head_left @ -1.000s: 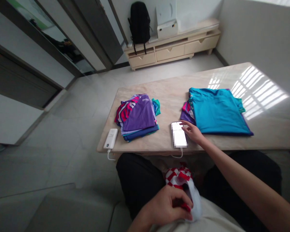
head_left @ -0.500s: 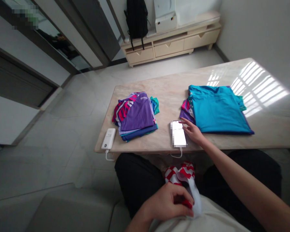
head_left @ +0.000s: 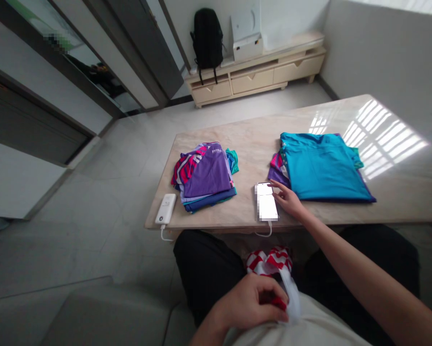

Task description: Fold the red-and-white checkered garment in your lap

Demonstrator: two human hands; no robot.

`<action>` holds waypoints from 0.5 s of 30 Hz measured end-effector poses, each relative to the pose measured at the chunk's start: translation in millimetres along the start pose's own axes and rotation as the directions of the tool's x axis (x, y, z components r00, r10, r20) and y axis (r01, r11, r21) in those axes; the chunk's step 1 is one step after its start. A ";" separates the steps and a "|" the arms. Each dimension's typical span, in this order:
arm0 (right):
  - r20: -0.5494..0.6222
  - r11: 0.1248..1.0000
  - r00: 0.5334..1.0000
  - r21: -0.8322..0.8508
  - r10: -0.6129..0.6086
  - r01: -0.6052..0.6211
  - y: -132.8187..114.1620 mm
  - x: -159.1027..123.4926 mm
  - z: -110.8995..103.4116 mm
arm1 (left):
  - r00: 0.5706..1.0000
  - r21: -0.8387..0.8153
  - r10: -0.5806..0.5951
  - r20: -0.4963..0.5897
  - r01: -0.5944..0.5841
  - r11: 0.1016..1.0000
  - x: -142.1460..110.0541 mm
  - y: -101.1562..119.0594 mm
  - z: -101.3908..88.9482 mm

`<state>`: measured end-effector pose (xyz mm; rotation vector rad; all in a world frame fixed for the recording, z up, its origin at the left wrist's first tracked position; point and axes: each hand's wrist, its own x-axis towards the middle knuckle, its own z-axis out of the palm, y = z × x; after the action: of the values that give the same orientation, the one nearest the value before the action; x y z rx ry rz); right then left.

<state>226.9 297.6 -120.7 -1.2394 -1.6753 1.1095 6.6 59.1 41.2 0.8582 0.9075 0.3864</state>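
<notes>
My left hand (head_left: 253, 300) is closed at my lap on a red-and-white checkered cloth (head_left: 273, 259). A white strip of it runs past my fingertips, and a bit of red shows inside my grip. Its lower part hangs between my knees. My right hand (head_left: 287, 199) reaches over the table with fingers apart, fingertips at the upper right of a phone (head_left: 267, 202) with a lit white screen. Just beyond that hand lies a stack of folded shirts with a turquoise shirt (head_left: 324, 168) on top. Further left is another folded stack topped by a purple shirt (head_left: 210, 175).
A white power bank (head_left: 166, 209) with a cable lies at the left front corner of the marble-look table (head_left: 252, 139). Beyond it, a low cabinet (head_left: 252, 81) stands by the wall, with a black backpack (head_left: 207, 38) and a white box (head_left: 247, 48) on it.
The view has tilted slightly, so the table sits a little lower in the picture. Both hands stay nearly in place, the right fingertips still at the phone.
</notes>
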 end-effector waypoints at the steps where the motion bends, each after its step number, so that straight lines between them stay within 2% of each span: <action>1: -0.005 1.000 1.000 0.002 -0.002 0.002 0.6 -0.1 0.2 | 1.000 0.007 0.003 -0.001 -0.003 1.000 -0.3 -0.6 0.4; 8: -0.037 0.999 0.999 0.046 -0.012 0.014 2.7 -0.5 1.8 | 1.000 0.019 0.017 -0.009 -0.017 1.000 -2.3 -4.6 4.2; 15: -0.086 0.996 0.996 0.085 0.002 0.005 -5.8 -9.7 -2.4 | 0.999 0.030 0.033 -0.009 -0.033 0.999 -6.5 -1.1 9.8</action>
<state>229.7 287.8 -115.2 -1.2148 -1.5484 1.0995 10.8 49.6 47.0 0.9004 0.9111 0.4065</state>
